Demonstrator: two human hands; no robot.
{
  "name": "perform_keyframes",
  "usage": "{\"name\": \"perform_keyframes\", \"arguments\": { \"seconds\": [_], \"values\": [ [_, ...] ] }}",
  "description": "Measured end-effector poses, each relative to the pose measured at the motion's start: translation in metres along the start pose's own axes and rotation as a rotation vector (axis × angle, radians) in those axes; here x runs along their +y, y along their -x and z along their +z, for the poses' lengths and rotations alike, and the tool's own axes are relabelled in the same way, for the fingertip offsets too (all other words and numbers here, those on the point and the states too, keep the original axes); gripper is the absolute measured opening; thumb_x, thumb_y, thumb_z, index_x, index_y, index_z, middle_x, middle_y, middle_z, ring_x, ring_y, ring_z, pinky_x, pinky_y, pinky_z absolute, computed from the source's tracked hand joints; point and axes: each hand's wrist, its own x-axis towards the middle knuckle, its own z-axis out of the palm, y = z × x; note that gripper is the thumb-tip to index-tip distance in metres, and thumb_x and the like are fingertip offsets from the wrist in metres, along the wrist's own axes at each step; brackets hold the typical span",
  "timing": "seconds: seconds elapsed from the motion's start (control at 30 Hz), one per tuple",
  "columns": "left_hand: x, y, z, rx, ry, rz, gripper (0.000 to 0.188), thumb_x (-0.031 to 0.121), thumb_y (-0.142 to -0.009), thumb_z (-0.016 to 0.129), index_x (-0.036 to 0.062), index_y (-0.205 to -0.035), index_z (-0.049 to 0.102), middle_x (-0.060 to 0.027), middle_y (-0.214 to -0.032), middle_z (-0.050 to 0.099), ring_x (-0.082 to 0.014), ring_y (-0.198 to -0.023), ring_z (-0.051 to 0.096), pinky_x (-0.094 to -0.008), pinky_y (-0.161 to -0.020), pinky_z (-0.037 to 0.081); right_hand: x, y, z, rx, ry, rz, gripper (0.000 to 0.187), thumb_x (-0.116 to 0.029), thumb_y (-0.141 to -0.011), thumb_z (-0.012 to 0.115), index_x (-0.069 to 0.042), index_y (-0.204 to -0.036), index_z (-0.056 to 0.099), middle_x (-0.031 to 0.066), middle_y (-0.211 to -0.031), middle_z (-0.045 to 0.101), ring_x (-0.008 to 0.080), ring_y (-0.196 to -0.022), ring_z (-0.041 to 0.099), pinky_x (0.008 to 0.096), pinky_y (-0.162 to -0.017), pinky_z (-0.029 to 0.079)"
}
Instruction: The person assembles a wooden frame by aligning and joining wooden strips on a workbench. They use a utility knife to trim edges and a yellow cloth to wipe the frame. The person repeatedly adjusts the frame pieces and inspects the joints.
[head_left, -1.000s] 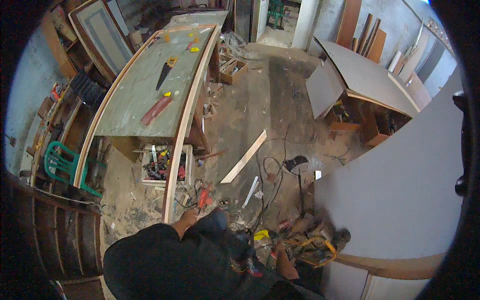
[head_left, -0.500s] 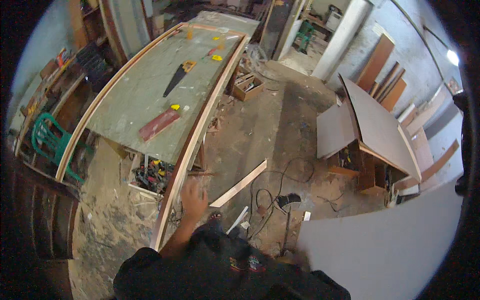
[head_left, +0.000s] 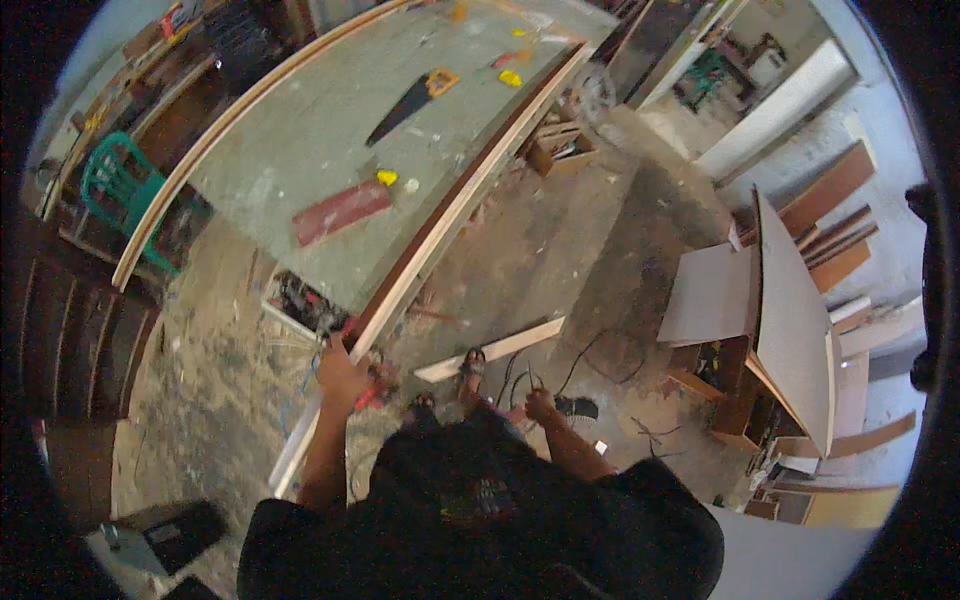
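My left hand (head_left: 342,375) is closed around the near part of a long wooden frame (head_left: 425,262), whose light and dark rail runs along the work table's right side. In front of my body, my right hand (head_left: 540,403) is closed, with a thin dark tip above the fingers; what it holds is too small to name. On the green-grey table top (head_left: 300,120) lie a handsaw (head_left: 412,105) with a yellow handle, a reddish-brown board (head_left: 342,212) and a small yellow object (head_left: 386,177). Something red (head_left: 376,388), blurred, shows beside my left hand.
A light wood strip (head_left: 520,340) lies on the floor by my feet, near dark cables (head_left: 610,372) and a black brush head (head_left: 577,407). Panels lean over a wooden cabinet (head_left: 735,425) at right. A green chair (head_left: 122,185) stands left; a tool box (head_left: 560,148) sits beyond the table.
My left hand has moved from beside the rail onto it and closed. My right hand, blurred low before, has come forward. My view has shifted, and one foot now stands by the wood strip.
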Motion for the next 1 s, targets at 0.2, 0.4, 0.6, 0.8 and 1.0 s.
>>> {"name": "perform_keyframes", "arguments": {
  "seconds": [0.2, 0.4, 0.6, 0.8, 1.0],
  "values": [
    [0.015, -0.003, 0.008, 0.175, 0.112, -0.024, 0.065, 0.019, -0.068, 0.082, 0.0113, -0.129, 0.061, -0.0160, -0.113, 0.065, -0.0376, -0.109, 0.058, -0.0463, -0.094, 0.047, 0.018, -0.069, -0.047, -0.300, -0.735, -0.172, 0.026, -0.031, -0.087, 0.071, -0.015, -0.106, 0.064, 0.0064, -0.090, 0.067, 0.0240, -0.084, 0.067, 0.0449, -0.067, 0.055],
    [0.028, 0.000, 0.022, 0.296, -0.064, -0.122, 0.072, 0.031, -0.070, 0.085, 0.0074, -0.132, 0.056, -0.0183, -0.124, 0.061, -0.0403, -0.121, 0.054, -0.0534, -0.106, 0.040, 0.026, -0.036, -0.106, -0.367, -0.874, -0.105, 0.035, -0.037, -0.093, 0.065, -0.013, -0.119, 0.060, 0.0043, -0.082, 0.062, 0.0184, -0.072, 0.061, 0.0383, -0.059, 0.050],
    [-0.050, 0.115, -0.016, 0.862, -0.001, -0.425, 0.052, 0.034, -0.074, 0.085, 0.0062, -0.112, 0.064, -0.0167, -0.109, 0.065, -0.0364, -0.107, 0.060, -0.0483, -0.097, 0.045, -0.020, 0.022, -0.181, -0.447, -0.745, -0.331, 0.045, -0.043, -0.100, 0.059, -0.011, -0.132, 0.056, 0.0022, -0.073, 0.057, 0.0128, -0.060, 0.054, 0.0317, -0.052, 0.046],
    [-0.210, 0.252, -0.076, 0.964, 0.620, -1.011, 0.038, 0.026, -0.089, 0.072, 0.0049, -0.120, 0.069, -0.0107, -0.108, 0.073, -0.0247, -0.094, 0.068, -0.0349, -0.082, 0.050, -0.152, 0.151, -0.347, -0.721, -0.337, -0.350, 0.059, -0.046, -0.104, 0.054, -0.011, -0.151, 0.046, -0.0006, -0.071, 0.054, 0.0081, -0.054, 0.046, 0.0278, -0.049, 0.042],
    [-0.275, 0.258, -0.082, 0.360, 1.103, -0.845, 0.036, 0.029, -0.096, 0.069, 0.0048, -0.123, 0.072, -0.0051, -0.105, 0.075, -0.0125, -0.097, 0.067, -0.0297, -0.079, 0.051, -0.323, 0.286, -0.458, -0.677, 0.096, -0.459, 0.050, -0.032, -0.104, 0.056, -0.011, -0.149, 0.048, 0.0044, -0.076, 0.062, 0.0121, -0.059, 0.059, 0.0285, -0.048, 0.047]
  ]
}}
